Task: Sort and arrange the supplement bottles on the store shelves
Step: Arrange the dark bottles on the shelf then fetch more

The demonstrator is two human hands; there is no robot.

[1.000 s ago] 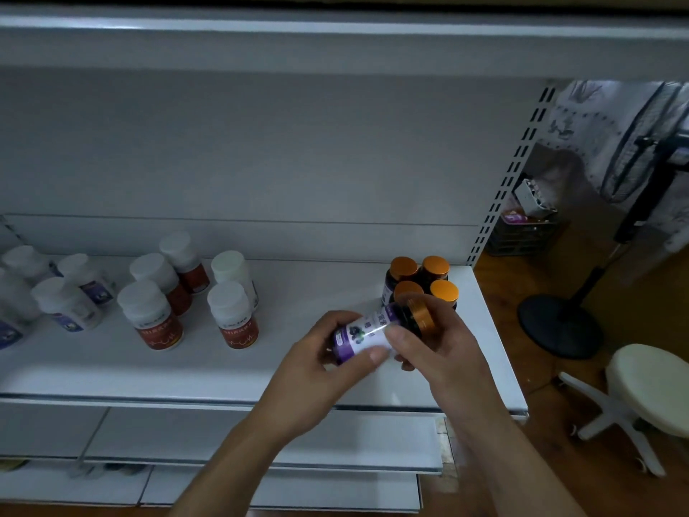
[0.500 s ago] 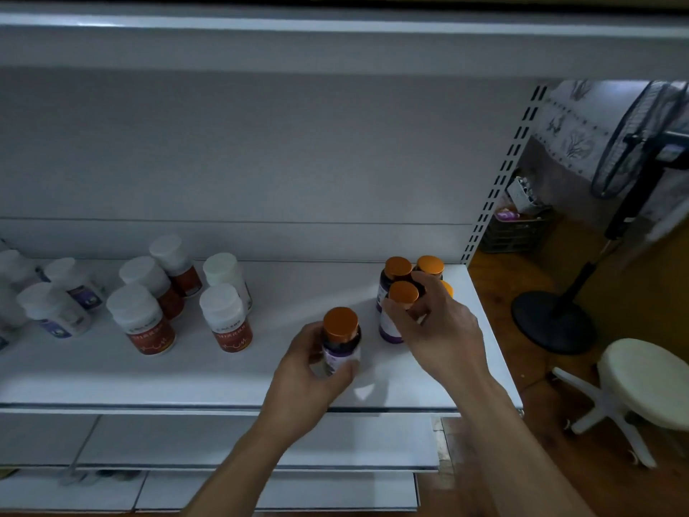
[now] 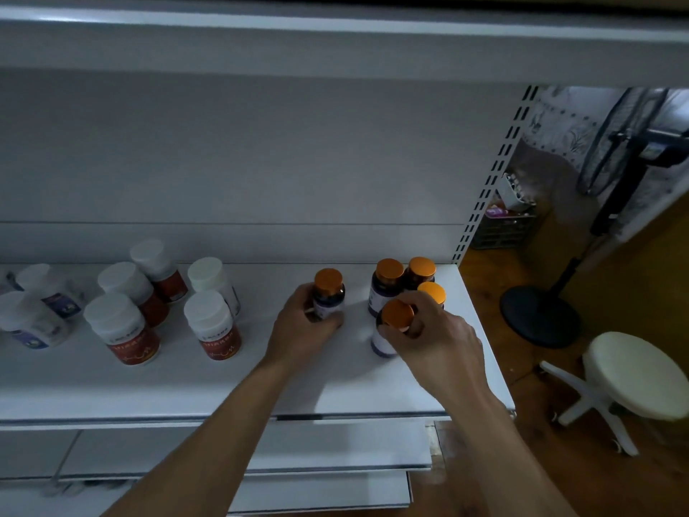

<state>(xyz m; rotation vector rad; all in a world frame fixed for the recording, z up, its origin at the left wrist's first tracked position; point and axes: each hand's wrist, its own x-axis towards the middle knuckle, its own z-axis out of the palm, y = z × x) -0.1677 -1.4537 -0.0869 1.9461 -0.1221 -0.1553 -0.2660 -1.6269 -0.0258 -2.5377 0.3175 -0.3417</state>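
Gently, we slide the dark orange-capped bottle (image 3: 328,298) held in our left grip (image 3: 302,326) toward the second bottle (image 3: 381,342) our right grip (image 3: 436,337) holds.

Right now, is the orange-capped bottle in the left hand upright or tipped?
Upright: the bottle stands vertical, orange cap on top, with the left hand gripping its lower body. Whether its base touches the shelf is hidden.

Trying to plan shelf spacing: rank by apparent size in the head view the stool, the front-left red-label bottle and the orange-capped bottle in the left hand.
1. stool
2. front-left red-label bottle
3. orange-capped bottle gripped by the left hand; it stands farther back, so that gap is partly distance.
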